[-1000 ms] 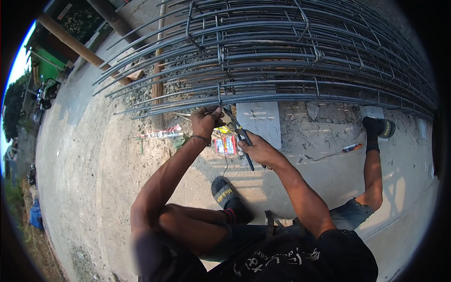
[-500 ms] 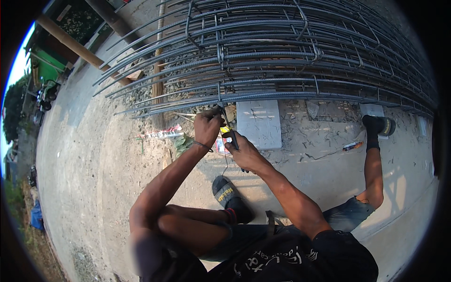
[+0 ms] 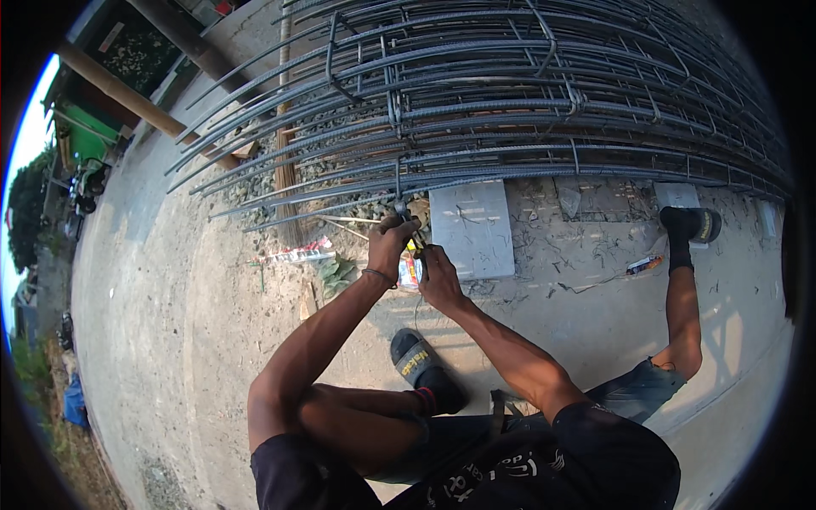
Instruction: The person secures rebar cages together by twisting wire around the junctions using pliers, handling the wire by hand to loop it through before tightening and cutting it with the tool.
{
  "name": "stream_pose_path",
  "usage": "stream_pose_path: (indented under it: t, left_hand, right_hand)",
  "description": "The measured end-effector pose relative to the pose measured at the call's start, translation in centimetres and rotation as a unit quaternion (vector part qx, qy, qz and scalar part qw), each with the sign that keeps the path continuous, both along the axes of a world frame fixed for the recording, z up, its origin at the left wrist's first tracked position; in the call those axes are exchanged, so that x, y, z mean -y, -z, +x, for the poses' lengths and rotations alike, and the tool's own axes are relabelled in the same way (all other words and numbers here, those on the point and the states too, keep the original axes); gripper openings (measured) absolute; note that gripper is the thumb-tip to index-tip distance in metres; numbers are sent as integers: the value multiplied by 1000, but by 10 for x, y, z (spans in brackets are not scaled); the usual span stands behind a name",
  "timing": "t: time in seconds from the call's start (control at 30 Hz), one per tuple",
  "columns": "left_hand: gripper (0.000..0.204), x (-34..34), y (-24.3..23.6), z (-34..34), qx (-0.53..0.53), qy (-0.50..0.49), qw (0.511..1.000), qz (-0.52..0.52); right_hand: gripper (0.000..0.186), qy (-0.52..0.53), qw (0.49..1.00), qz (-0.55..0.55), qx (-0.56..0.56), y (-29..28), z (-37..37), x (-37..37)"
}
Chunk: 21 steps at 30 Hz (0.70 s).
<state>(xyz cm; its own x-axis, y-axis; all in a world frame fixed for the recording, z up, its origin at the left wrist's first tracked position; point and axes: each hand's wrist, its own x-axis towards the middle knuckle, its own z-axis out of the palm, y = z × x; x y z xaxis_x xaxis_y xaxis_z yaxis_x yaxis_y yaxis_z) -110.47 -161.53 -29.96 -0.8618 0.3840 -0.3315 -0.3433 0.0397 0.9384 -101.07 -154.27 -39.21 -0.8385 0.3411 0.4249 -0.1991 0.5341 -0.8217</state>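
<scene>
- Just above the grip: steel bars (image 3: 484,109).
- Within the right hand (image 3: 440,279), fingers closed: pliers (image 3: 403,212), aimed upward, seemingly for reach.
- Beside it: left hand (image 3: 388,249), curled (on what, one cannot tell).

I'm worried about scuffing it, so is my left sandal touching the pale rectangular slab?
Apart. The head view shows concrete ground between the left slide sandal's toe and the pale rectangular slab's near edge.

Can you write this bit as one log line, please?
right hand: holding pliers | left hand: at pliers, grip unclear | metal bars: just beyond both hands
</scene>
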Motion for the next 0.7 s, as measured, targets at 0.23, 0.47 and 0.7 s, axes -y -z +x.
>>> stream_pose_path:
  t: [0.23,0.47,0.7]
  left_hand:
    - [35,-40,23,8,-175,-147,947,-226]
    - [30,-22,18,7,-36,-100,985,-135]
    - [29,-19,-11,8,207,13,976,61]
  right_hand:
    - [33,48,999,-24,-11,7,-4,26]
    - [73,-83,942,-308,101,-23,27,23]
    - [37,-468,569,-639,221,-25,31,-19]
